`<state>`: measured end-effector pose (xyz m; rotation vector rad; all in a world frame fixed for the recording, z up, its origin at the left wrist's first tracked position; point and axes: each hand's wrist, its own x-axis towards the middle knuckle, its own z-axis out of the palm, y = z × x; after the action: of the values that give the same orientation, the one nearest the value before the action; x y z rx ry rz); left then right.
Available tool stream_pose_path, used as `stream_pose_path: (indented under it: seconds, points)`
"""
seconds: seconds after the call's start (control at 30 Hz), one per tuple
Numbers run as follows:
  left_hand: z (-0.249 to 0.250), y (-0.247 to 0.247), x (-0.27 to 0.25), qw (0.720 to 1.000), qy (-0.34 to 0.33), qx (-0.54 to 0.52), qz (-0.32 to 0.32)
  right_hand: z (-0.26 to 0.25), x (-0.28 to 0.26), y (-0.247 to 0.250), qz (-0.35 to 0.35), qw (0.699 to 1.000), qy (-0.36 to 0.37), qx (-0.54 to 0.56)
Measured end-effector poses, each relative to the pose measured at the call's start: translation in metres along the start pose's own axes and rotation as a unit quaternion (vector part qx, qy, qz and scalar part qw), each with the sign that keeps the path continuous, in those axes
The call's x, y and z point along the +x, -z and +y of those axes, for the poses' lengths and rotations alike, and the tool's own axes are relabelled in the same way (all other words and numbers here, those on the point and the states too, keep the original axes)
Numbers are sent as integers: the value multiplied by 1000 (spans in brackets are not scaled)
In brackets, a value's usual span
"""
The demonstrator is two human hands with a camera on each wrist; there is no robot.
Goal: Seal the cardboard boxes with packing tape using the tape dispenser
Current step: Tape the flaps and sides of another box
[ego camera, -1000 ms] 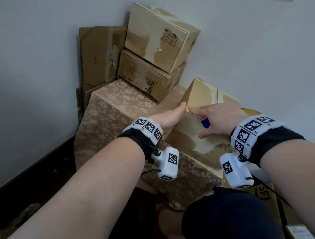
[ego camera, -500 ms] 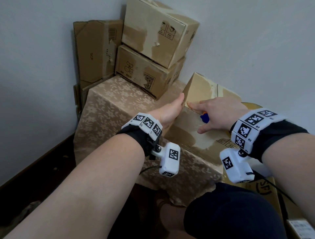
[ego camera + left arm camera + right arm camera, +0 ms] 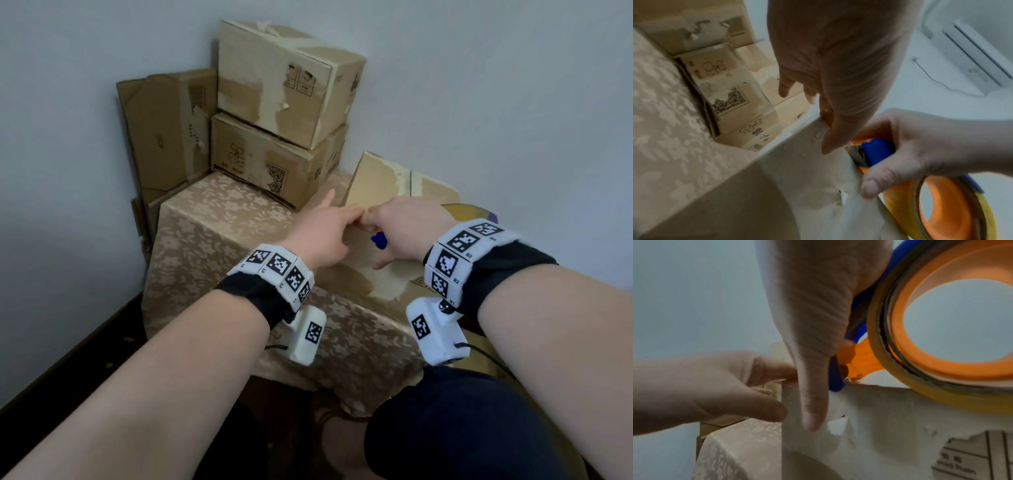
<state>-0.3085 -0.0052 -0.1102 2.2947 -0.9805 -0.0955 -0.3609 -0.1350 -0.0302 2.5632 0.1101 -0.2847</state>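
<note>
Stacked boxes (image 3: 281,137) block far-left corner (against wall (image 3: 513,102)) — tabletop (image 3: 219,233) left open.

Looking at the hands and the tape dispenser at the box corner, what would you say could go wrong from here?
The left hand fingers sit right beside the tape dispenser blade, so a slip might nick them. The box is tilted on the table's edge and may shift under pressure. Its surface looks torn, so tape may bond poorly.
</note>
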Motion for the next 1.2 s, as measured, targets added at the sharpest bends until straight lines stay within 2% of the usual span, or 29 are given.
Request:
stream_pose_path:
  seconds: [0.2,0.27,0.33,0.43,0.63,0.73,0.8,0.93,1.03,1.2]
  points:
    - [17,7,6,981,22,192,-29,22,-14,-5,129,991,-31,-36]
    - [21,6,9,974,17,225,-26,34,-25,-6,150,986,-69,12]
    - [24,4,13,971,21,238,-16,45,-37,-10,165,974,-111,110]
    - [26,5,19,964,26,263,-15,60,-45,-20,177,929,-169,279]
    - [21,13,37,954,97,283,-2,72,-45,-29,175,817,-221,503]
    - [27,15,43,952,54,299,-36,77,-39,-34,181,758,-243,577]
    - [30,14,45,958,44,275,-64,81,-36,-39,170,717,-230,636]
    - [29,13,51,962,74,247,-92,86,-36,-49,93,648,-168,737]
    - [30,13,50,962,81,248,-86,87,-34,-57,64,625,-148,764]
    - [33,10,48,958,87,263,-76,92,-36,-64,102,608,-142,775]
